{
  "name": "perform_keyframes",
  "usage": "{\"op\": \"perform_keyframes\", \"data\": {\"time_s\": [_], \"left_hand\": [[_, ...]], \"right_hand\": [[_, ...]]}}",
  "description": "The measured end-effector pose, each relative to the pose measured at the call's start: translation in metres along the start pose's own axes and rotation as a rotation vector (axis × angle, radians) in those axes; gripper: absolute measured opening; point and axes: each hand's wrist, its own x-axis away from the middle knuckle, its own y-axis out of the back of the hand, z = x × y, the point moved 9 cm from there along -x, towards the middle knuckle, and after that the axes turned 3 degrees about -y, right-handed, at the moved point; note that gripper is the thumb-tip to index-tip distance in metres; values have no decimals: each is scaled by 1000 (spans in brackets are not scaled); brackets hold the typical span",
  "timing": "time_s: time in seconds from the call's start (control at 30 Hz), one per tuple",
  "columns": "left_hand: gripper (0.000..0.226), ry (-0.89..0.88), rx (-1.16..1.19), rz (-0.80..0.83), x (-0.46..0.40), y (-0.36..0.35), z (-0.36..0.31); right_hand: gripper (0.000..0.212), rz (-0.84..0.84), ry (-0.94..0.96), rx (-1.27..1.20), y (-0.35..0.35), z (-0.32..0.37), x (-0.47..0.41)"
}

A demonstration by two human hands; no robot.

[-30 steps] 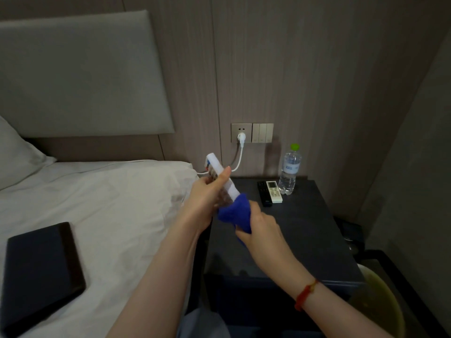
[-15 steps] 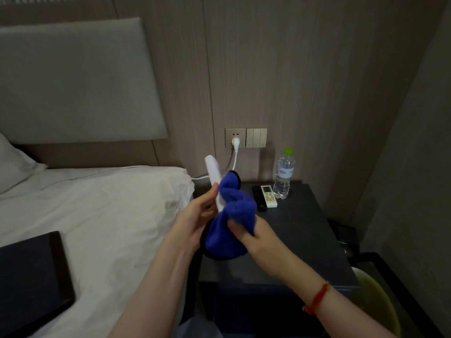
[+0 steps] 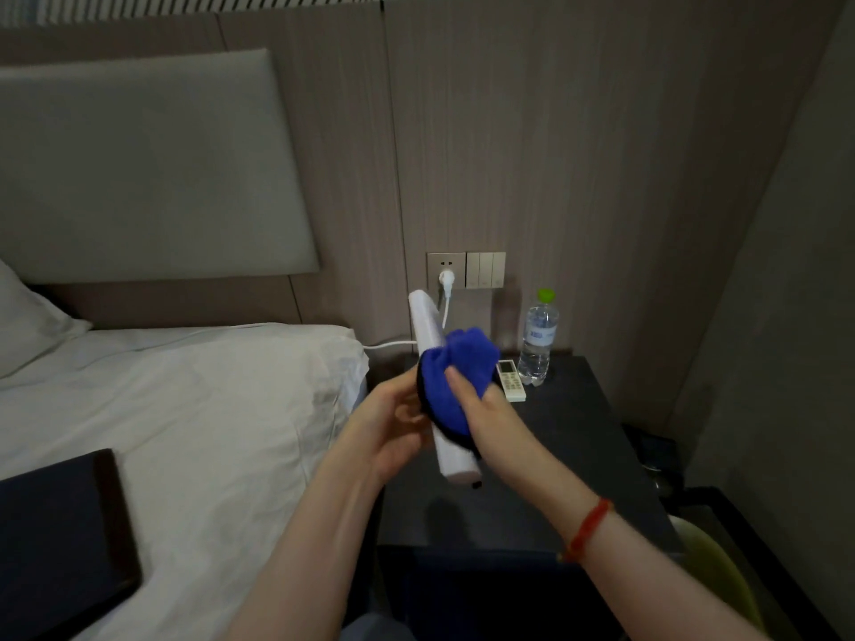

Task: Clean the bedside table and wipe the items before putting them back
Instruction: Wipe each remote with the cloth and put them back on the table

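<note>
At the far left a dark flat case [image 3: 60, 538] lies on the white sheet of the bed [image 3: 208, 409], with a pillow [image 3: 27, 326] behind it under the grey padded headboard [image 3: 148, 168]. Further right, the left hand [image 3: 393, 427] is closed around the middle of a white power strip [image 3: 455, 460], holding it tilted in the air over the near left part of the dark tabletop [image 3: 569, 455]. The strip's white cable [image 3: 388, 347] runs to a plug [image 3: 446, 277] in the wall socket. The right hand [image 3: 490, 418] grips a bunched blue cloth [image 3: 455, 377] and presses it against the strip, thumb on the cloth; a red bracelet [image 3: 587, 529] circles that wrist. Beyond the cloth a white remote [image 3: 511, 381] lies flat on the tabletop, and just beside it to the right stands a water bottle [image 3: 539, 344] with a green cap, upright near the wall.
</note>
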Motion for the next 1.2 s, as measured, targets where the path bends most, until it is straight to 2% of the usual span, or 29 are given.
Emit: {"op": "perform_keyframes", "data": {"time_s": [0.07,0.13,0.2,0.27,0.37,0.4,0.43,0.53,0.57,0.63,0.7,0.73,0.8,0.83,0.87,0.93,1.0,1.1,1.2], "left_hand": [[19,0,32,21,1,4,5],[20,8,76,42,3,6,13],[14,49,31,31,1,5,22],[22,69,-30,22,-1,0,23],[16,35,-23,65,5,-9,14],[16,34,-30,56,6,-8,11],[14,37,-45,35,5,-4,10],[39,27,-83,-126,-1,13,2],[36,22,-106,-168,0,16,-2],[18,8,-111,-226,-1,21,-5],[22,-3,-109,-263,1,22,-3],[27,-26,-133,-285,2,23,-3],[40,-85,-183,-322,4,20,-8],[42,-104,-180,-336,6,18,-11],[40,-110,-151,-352,6,18,-14],[28,-94,-75,-371,7,20,-19],[22,-70,-44,-376,8,25,-22],[22,-24,-34,-339,9,25,-18],[20,-5,-37,-303,7,26,-11]], "right_hand": [[36,5,87,6,-7,1,10],[57,26,222,158,-11,18,10],[62,-16,327,349,-9,37,1],[56,-60,292,323,0,44,-16],[25,-100,93,100,10,36,-33],[20,-105,17,32,12,28,-33],[21,-102,-42,-9,11,19,-30],[20,-29,-90,-17,-4,-10,-12],[19,-10,-84,2,-9,-17,-4],[24,17,-92,103,-15,-26,9],[45,2,-127,280,-15,-30,17],[50,-61,-143,442,-11,-30,20],[51,-270,-139,934,-3,-18,26],[52,-346,-103,1092,-5,-11,29],[55,-402,-32,1117,-8,-6,31],[61,-384,152,981,-13,-3,35],[70,-255,269,694,-12,-8,37],[75,-97,257,311,-11,-17,36],[71,-69,181,149,-9,-20,29]]}}
